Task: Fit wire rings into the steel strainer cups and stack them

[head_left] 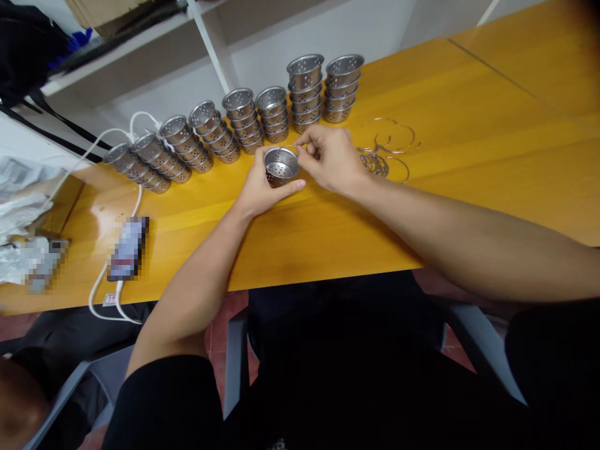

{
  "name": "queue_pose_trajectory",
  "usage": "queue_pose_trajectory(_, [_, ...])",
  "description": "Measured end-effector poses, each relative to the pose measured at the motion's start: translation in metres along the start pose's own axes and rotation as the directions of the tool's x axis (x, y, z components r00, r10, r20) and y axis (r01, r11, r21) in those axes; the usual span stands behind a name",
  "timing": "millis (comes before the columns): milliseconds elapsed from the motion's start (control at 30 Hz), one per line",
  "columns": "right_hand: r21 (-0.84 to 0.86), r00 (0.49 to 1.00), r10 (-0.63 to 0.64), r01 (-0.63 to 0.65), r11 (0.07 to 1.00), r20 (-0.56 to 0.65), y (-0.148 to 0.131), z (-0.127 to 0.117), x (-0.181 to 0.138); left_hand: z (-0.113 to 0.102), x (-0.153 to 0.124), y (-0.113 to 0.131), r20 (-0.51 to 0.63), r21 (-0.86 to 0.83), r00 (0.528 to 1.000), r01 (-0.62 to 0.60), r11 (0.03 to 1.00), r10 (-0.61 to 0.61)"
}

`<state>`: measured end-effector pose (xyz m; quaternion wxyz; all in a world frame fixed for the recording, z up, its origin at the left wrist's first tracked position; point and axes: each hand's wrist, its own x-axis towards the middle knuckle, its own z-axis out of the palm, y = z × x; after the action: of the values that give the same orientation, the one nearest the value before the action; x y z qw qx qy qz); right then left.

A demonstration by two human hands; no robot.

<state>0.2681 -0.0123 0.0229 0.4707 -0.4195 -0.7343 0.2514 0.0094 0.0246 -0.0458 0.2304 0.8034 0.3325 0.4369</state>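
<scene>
- Black clothing (347, 375) on the person fills the foreground, with grey chair armrests (237, 356) on either side.
- Past it, both bare forearms reach over a yellow wooden table (469, 125).
- Left hand (257, 190) curls around a perforated metal cup (281, 169), its thumb extended along the near side; the cup's open mouth faces up toward the camera.
- Right hand (334, 159) has thumb and forefinger pinched together on a thin wire (287, 147), just beside the cup's rim on the far right.
- Loose wire rings (377, 164) lie on the table to the right, some heaped, others spread apart.
- Behind the hands, eight stacks of similar cups (244, 122) stand in a row along the table's back edge, those at the left leaning in view.
- Further left are a blurred phone (127, 249), a white cable (96, 294) and clear plastic bags (21, 219).
- White shelving (126, 50) stands behind the table.
</scene>
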Motion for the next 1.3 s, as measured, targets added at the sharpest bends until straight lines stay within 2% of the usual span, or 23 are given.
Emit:
queue_pose_trajectory(267, [0.14, 0.999, 0.006, -0.011, 0.99, 0.033, -0.013, 0.009, -0.007, 0.0, 0.001, 0.014, -0.055, 0.067, 0.998, 0.024, 0.997, -0.02])
queue_pose_trajectory(433, [0.147, 0.998, -0.022, 0.015, 0.989, 0.051, -0.018, 0.004, -0.006, -0.001, 0.0, 0.018, -0.041, 0.024, 0.999, -0.006, 1.0, 0.007])
queue_pose_trajectory(700, [0.197, 0.997, 0.013, -0.028, 0.98, 0.078, -0.018, 0.006, -0.004, -0.003, -0.001, 0.028, 0.017, 0.011, 1.0, 0.007, 1.0, -0.007])
queue_pose_trajectory(833, [0.308, 0.98, -0.052, -0.009, 0.951, 0.19, -0.016, -0.009, -0.001, -0.011, 0.0, 0.028, 0.053, -0.053, 0.998, 0.027, 0.998, -0.024])
queue_pose_trajectory(967, [0.427, 0.925, -0.151, -0.013, 0.904, 0.347, -0.014, -0.027, 0.003, -0.019, 0.001, 0.03, 0.104, -0.115, 0.993, 0.072, 0.991, -0.06])
queue_pose_trajectory(1033, [0.468, 0.907, -0.164, -0.041, 0.883, 0.388, -0.013, -0.03, 0.003, -0.02, 0.001, 0.03, 0.131, -0.135, 0.99, 0.067, 0.989, -0.049])
queue_pose_trajectory(1133, [0.477, 0.919, -0.125, -0.075, 0.876, 0.375, -0.012, -0.028, 0.003, -0.016, -0.001, 0.026, 0.13, -0.135, 0.992, 0.017, 0.991, 0.001])
queue_pose_trajectory(1300, [0.43, 0.938, -0.07, -0.089, 0.898, 0.34, -0.01, -0.022, 0.002, -0.009, -0.003, 0.015, 0.104, -0.027, 0.994, -0.034, 0.999, 0.037])
